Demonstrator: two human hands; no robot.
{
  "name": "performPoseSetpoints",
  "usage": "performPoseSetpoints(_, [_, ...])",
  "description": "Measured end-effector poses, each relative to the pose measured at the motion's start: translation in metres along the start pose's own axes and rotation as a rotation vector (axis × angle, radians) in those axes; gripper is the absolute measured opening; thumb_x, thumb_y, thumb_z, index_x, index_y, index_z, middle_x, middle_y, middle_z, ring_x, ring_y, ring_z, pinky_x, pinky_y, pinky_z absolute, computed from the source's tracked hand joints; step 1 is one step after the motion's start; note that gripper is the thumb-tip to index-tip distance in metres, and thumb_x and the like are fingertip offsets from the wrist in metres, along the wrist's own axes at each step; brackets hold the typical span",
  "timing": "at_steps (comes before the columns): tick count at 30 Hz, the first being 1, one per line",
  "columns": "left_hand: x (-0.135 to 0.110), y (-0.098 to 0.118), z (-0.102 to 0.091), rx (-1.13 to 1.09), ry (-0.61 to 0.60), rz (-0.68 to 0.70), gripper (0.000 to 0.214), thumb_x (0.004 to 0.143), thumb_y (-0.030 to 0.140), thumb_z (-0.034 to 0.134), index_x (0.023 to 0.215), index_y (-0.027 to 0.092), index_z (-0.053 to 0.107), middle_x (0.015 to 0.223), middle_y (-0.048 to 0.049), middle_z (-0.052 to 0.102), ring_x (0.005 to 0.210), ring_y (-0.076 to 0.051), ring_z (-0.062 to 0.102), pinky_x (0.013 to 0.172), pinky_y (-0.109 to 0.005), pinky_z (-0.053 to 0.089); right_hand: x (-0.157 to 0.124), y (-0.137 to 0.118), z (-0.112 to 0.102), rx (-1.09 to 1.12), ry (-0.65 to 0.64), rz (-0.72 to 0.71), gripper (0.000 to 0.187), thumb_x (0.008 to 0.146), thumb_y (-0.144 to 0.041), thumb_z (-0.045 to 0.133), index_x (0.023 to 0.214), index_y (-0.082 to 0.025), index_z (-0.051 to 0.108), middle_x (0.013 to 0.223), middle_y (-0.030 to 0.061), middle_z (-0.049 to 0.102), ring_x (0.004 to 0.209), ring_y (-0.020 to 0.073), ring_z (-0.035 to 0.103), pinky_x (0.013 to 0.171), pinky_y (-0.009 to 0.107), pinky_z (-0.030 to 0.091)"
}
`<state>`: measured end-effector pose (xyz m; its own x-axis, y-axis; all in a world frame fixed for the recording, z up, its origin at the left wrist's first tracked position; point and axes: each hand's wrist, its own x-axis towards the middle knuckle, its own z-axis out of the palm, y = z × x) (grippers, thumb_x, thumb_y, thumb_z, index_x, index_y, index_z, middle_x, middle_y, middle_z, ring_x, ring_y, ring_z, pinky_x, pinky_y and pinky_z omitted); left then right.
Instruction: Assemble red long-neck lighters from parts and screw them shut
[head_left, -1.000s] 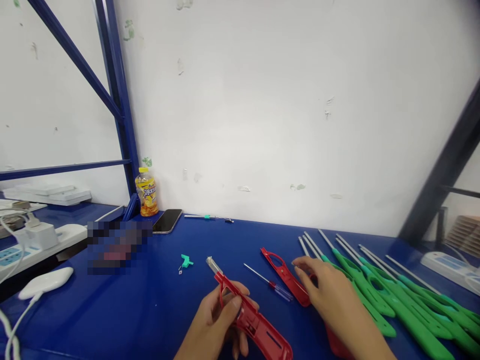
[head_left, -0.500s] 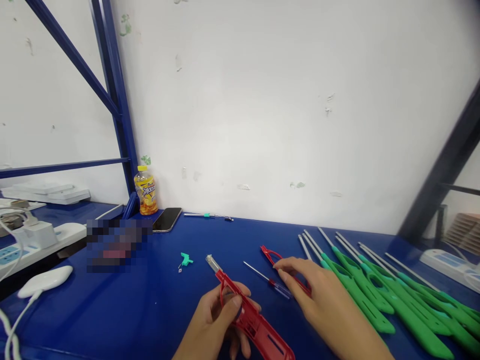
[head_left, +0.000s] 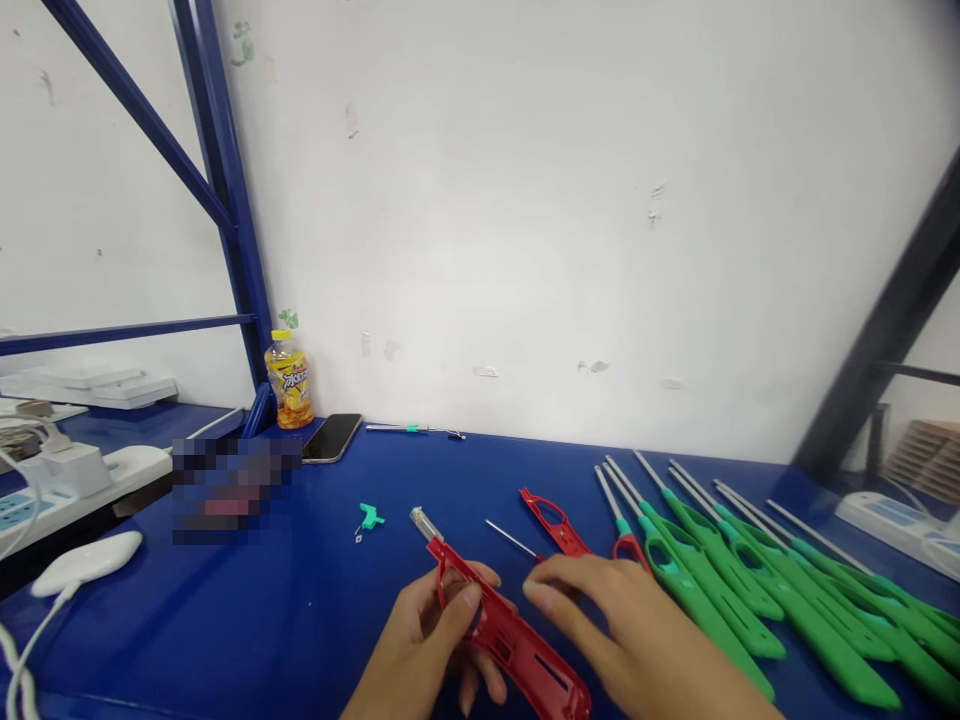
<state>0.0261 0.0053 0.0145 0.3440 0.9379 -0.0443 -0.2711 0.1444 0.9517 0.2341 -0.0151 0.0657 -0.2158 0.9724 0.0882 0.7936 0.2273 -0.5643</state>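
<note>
My left hand (head_left: 431, 635) grips a red lighter casing half (head_left: 517, 650) by its trigger loop, thumb on top. A clear nozzle-like piece (head_left: 425, 525) juts from the casing's upper end. My right hand (head_left: 600, 620) is closed over the handle of a screwdriver (head_left: 514, 540); only the thin metal shaft shows, and the handle is hidden under the fingers. Just beyond that hand, the other red casing half (head_left: 555, 520) lies on the blue table (head_left: 300, 610). A small teal trigger piece (head_left: 370, 517) rests left of the held casing.
Several green long-neck lighters (head_left: 712, 570) lie on the right, with a red-handled one (head_left: 628, 545) beside them. At the back are a metal rod with a teal collar (head_left: 412, 428), a phone (head_left: 332, 438) and a drink bottle (head_left: 289, 382). A white charger (head_left: 86, 562) and power strip (head_left: 135, 465) lie left.
My right hand has left the other red casing half, moving down and left onto the screwdriver handle. That casing half now lies free. My left hand keeps its hold nearly unmoved.
</note>
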Motion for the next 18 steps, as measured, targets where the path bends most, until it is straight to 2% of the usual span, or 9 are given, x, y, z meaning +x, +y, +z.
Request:
performPoseSetpoints(4, [-0.0009,0.0012,-0.0001,-0.001,-0.005,-0.003,0.057,0.088,0.063,0.077,0.114,0.013,0.069,0.076,-0.0059,0.072,0.057,-0.017,0.069,0.048,-0.023,0.04,-0.0016,-0.0077,0.0026,-0.056,-0.145,0.012,0.035,0.106,-0.044,0.052,0.091,-0.028,0.079,0.092,0.0008,0.081,0.09,0.0226,0.072,0.079,0.029,0.043])
performPoseSetpoints(7, [-0.0018,0.0022,-0.0001,-0.013,-0.012,-0.004,0.057,0.088,0.063,0.078,0.115,0.013,0.069,0.077,-0.0062,0.072,0.058,-0.018,0.07,0.05,-0.024,0.042,-0.0007,-0.0073,0.0052,-0.081,-0.181,-0.022,0.036,0.107,-0.036,0.05,0.084,-0.025,0.076,0.083,0.0014,0.078,0.076,0.0184,0.07,0.069,0.026,0.04])
performPoseSetpoints(18, [0.0018,-0.0059,-0.0012,-0.06,-0.011,0.006,0.057,0.088,0.064,0.077,0.112,0.013,0.07,0.083,-0.0084,0.074,0.054,-0.016,0.069,0.048,-0.024,0.042,-0.0026,-0.0124,0.0021,-0.09,-0.183,-0.031,0.037,0.107,-0.031,0.049,0.079,-0.023,0.072,0.08,0.002,0.077,0.072,0.017,0.07,0.067,0.024,0.042])
